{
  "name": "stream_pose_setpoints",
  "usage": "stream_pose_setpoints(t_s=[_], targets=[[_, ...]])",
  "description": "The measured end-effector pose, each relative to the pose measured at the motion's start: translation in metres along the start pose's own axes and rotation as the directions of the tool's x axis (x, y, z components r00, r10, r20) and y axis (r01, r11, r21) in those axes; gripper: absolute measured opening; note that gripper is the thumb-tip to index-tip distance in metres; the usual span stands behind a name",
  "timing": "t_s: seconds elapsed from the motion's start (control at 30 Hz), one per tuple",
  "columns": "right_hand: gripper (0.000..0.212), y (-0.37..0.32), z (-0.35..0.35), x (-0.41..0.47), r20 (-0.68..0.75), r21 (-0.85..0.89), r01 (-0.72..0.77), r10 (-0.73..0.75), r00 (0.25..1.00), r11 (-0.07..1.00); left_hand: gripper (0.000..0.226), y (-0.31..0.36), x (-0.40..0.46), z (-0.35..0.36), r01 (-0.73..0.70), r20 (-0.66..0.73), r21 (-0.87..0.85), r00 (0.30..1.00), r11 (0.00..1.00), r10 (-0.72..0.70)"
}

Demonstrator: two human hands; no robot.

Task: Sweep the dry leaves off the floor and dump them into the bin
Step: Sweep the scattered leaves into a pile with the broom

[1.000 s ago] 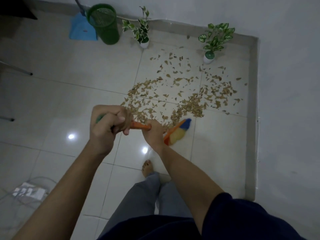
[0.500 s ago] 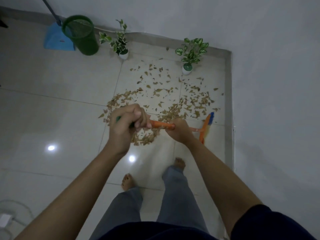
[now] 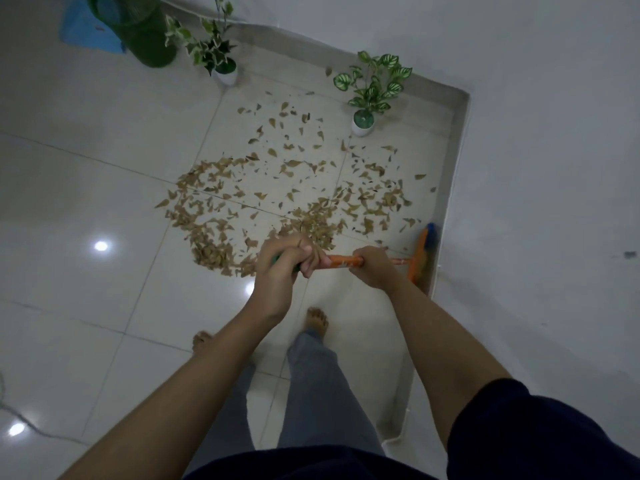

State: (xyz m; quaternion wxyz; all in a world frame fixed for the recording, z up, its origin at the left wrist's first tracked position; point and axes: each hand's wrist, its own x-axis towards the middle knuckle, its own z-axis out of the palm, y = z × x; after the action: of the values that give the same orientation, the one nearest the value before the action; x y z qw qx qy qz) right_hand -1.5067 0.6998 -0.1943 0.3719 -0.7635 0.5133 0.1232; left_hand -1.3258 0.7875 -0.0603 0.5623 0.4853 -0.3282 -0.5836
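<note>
Both hands wrap tight around the orange broom handle, the left hand near its top and the right hand lower, so it is best to pull the broom head sideways from beside the wall, pushing the dry leaves just past the hands into one pile toward the far green bin.

From my feed, the green bin and the blue dustpan beside it run off the top edge of the frame, so I can't see the bin's mouth whole. The broom handle vanishes inside my left hand and right hand. Its bristles sit edge-on against the wall skirting, blurred. My left foot is partly behind the forearm.
</note>
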Motion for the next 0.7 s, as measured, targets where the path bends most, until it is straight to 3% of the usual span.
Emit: stream_pose_setpoints(t_s=[0.23, 0.47, 0.6, 0.7], targets=[[0.049, -0.022, 0.009, 0.021, 0.014, -0.003, 0.057, -0.057, 0.998, 0.998, 0.027, 0.002, -0.003, -0.006, -0.014, -0.097, 0.047, 0.995, 0.999, 0.018], [0.044, -0.126, 0.02, 0.03, 0.05, 0.067, 0.175, -0.178, 0.983, 0.982, 0.031, 0.055, -0.034, -0.053, -0.154, -0.207, 0.231, 0.957, 0.961, 0.204], [0.046, -0.166, -0.002, 0.02, -0.034, 0.154, 0.302, -0.3, 0.953, 0.941, 0.029, 0.103, -0.041, -0.062, -0.271, -0.224, 0.242, 0.918, 0.931, 0.326], [0.043, -0.162, -0.022, 0.007, -0.106, 0.172, 0.287, -0.272, 0.956, 0.942, 0.028, 0.116, -0.038, -0.05, -0.339, -0.175, 0.222, 0.909, 0.914, 0.38]])
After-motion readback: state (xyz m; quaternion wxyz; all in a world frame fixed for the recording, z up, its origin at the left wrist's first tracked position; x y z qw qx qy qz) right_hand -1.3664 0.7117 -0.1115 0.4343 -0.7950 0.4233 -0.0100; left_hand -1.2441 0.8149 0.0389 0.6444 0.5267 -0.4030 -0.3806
